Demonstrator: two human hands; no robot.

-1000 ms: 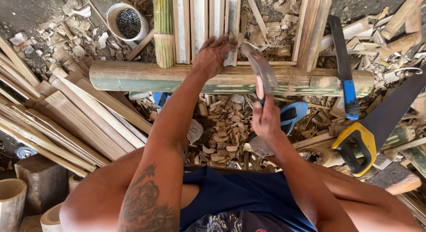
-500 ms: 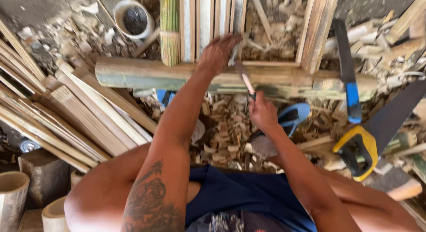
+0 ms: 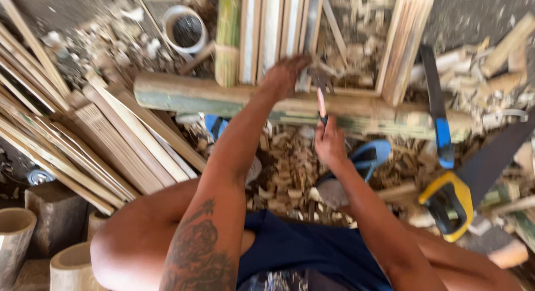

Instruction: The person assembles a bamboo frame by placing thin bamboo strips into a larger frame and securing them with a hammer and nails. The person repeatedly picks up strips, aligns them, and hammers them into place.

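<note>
My left hand (image 3: 285,75) presses down on a split bamboo strip (image 3: 309,29) where it rests on a thick green bamboo pole (image 3: 184,95) lying crosswise. My right hand (image 3: 330,142) grips the handle of a knife (image 3: 321,101), whose blade points up to the strip just right of my left fingers. Several more split strips (image 3: 270,32) lean side by side over the pole. The picture is motion-blurred.
A stack of long bamboo slats (image 3: 83,140) lies at the left. A handsaw with a yellow and black handle (image 3: 448,204) and a blue-gripped saw (image 3: 437,110) lie at the right. Wood chips (image 3: 290,168) cover the ground. A white bowl (image 3: 186,29) sits behind; cut bamboo sections (image 3: 14,235) stand at lower left.
My right hand has brought the knife down from a raised position to the strip beside my left fingers. My left hand stays on the strip.
</note>
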